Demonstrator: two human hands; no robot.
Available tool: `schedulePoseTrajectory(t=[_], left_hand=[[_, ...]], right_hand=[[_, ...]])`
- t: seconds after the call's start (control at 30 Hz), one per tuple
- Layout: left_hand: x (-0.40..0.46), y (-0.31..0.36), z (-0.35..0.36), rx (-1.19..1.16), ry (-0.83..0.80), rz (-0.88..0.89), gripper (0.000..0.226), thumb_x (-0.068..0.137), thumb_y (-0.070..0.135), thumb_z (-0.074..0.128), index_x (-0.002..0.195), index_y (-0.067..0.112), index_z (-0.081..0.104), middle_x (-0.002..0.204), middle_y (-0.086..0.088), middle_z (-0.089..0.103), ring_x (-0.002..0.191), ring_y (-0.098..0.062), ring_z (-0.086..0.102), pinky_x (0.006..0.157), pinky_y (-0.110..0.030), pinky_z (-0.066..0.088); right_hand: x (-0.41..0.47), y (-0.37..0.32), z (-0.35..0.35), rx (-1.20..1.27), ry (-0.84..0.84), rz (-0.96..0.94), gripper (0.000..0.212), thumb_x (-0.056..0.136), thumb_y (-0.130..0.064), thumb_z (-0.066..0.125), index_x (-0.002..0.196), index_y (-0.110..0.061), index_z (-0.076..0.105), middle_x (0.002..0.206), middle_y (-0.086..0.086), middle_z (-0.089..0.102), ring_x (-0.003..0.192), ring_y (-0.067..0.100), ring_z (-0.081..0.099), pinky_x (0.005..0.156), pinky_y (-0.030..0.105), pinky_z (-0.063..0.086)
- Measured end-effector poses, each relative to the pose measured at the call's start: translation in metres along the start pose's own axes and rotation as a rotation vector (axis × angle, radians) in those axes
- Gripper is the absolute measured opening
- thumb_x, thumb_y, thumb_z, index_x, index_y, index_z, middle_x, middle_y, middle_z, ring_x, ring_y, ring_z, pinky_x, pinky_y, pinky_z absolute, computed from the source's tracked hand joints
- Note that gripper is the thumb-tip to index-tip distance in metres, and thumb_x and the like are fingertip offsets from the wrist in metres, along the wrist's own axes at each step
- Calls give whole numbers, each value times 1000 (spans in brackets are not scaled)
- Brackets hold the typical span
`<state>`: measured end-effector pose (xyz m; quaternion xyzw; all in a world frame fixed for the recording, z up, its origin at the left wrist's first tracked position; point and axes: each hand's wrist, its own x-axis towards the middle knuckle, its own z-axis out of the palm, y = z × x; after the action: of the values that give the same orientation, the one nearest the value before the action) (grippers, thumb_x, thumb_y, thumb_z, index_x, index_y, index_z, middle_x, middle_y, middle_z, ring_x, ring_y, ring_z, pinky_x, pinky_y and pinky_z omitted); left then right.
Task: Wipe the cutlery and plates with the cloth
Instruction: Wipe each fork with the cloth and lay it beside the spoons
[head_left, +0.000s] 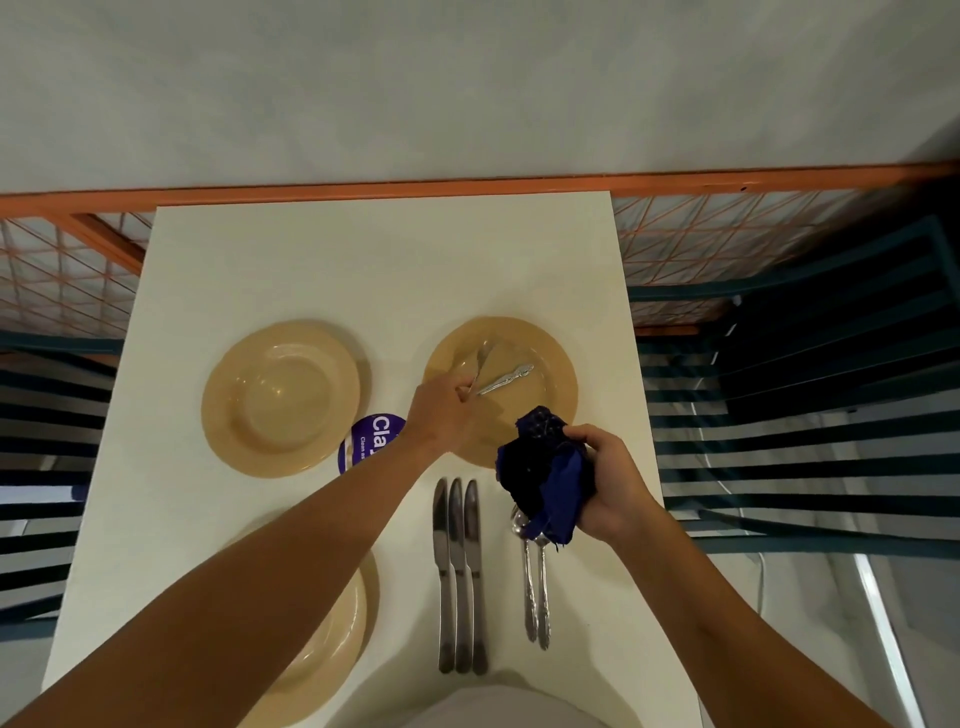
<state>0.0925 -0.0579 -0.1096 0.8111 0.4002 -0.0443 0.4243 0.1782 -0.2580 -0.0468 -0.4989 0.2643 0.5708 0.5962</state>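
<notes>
**Now: left hand at the cutlery on the far plate**

Right at the fingertips of the left hand (445, 410) lie two pieces of cutlery on the far right plate (550, 353). One is a silver piece (506, 378) with an ornate handle, its long axis running up and to the right, away from the hand; its near end sits at the fingers. The other, a blurred fork-like piece (480, 358), angles more steeply up from the same spot. The fingers curl in around the near ends and seem to pinch them, though which piece is actually gripped I cannot tell.

The left hand is much the nearer; the left arm reaches diagonally across the table (363, 270) from the lower left, wrist over the plate's near-left rim.

The right hand (605, 486) hangs just beside that plate's near edge, fingers wrapped round a bunched blue cloth (543, 475). My guess is the cutlery comes back to the cloth, a short pull toward the right hand.

Below the cloth lie two spoons (535, 577), and left of them three knives (460, 577), all pointing away from the person. Two more plates sit at left, one far (234, 426) and one near (332, 649), with a purple label (363, 441) between the two far plates.
</notes>
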Motion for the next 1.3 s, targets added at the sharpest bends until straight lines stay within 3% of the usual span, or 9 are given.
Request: schedulePoseTrajectory(t=[0.23,0.47,0.67,0.77,0.9,1.0,1.07,1.17,1.3], left_hand=[[-67,13,-29,-521,-47,-70,20,105,33,56,121,27,66,92,1,68,69,-7,57,62,-22,46],[-152,21,-70,-984,-246,-11,42,109,-1,35,137,21,57,136,-3,68,124,-22,66,102,-39,54],[-203,11,-96,-1146,-228,-37,51,103,-10,35,146,11,52,144,-9,62,133,-28,58,121,-57,33],[-229,11,-108,-1235,-246,2,50,102,-9,36,147,7,52,147,-20,56,134,-34,56,115,-53,41],[-261,26,-123,-1423,-260,-25,49,106,23,31,117,10,77,115,-16,75,101,-24,76,77,-31,62],[-274,24,-137,-1575,-304,-85,84,93,74,27,124,13,75,134,-12,69,120,-24,69,92,-37,60],[-282,17,-150,-1647,-317,-74,96,87,84,29,143,12,60,148,-11,58,137,-28,56,114,-45,43],[-291,8,-164,-1540,-322,9,83,93,71,33,152,15,48,155,-10,51,144,-32,47,123,-53,25],[-303,-4,-172,-1276,-230,102,44,107,22,39,147,13,51,145,-13,61,133,-35,59,113,-58,41]], right_hand=[[-33,20,16,-112,-16,-154,35,97,-18,65,129,-4,66,108,22,76,86,38,71,72,45,60],[-108,46,48,-518,-29,-600,27,105,-9,59,126,-25,65,103,5,79,87,29,78,72,39,63],[-162,75,77,-795,-67,-1016,34,108,-14,53,132,-37,59,104,-16,74,96,10,72,79,23,60],[-178,92,94,-855,-139,-1237,43,109,-14,49,136,-47,53,107,-15,72,99,13,72,81,28,61],[-168,118,113,-1033,-119,-1432,45,106,-17,49,147,-35,48,142,-10,62,132,9,59,105,36,53],[-159,149,123,-1234,-146,-1538,42,108,-20,45,150,-18,50,162,2,45,154,14,33,124,41,34],[-159,171,125,-1311,-197,-1603,42,108,-19,46,149,-12,52,163,7,44,158,19,27,128,43,27],[-166,190,122,-1351,-319,-1625,42,106,-17,49,147,-11,55,160,7,48,156,17,31,127,39,28],[-179,196,117,-1394,-444,-1619,35,102,-14,51,135,-8,64,135,8,69,129,17,60,111,28,47]])
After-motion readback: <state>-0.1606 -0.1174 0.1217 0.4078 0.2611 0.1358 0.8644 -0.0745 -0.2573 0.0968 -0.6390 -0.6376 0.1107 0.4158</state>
